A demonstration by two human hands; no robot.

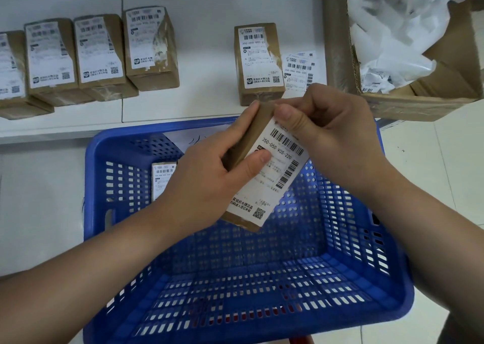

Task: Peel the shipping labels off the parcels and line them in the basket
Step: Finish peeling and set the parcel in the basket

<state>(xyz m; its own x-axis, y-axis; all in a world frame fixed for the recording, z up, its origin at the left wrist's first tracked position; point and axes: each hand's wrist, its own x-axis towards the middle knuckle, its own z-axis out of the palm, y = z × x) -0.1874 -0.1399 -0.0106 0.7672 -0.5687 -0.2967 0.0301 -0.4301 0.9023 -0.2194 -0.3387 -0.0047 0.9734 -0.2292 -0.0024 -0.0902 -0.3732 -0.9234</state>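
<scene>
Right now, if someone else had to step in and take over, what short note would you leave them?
Left hand grips the held parcel above the blue basket. Right hand pinches the top edge of its label, still mostly stuck.
One parcel stands in the basket, label on.
On the table: five labelled parcels, four at left, one near the middle. Paper scraps fill the cardboard box.
Left: peel, place, repeat.
</scene>
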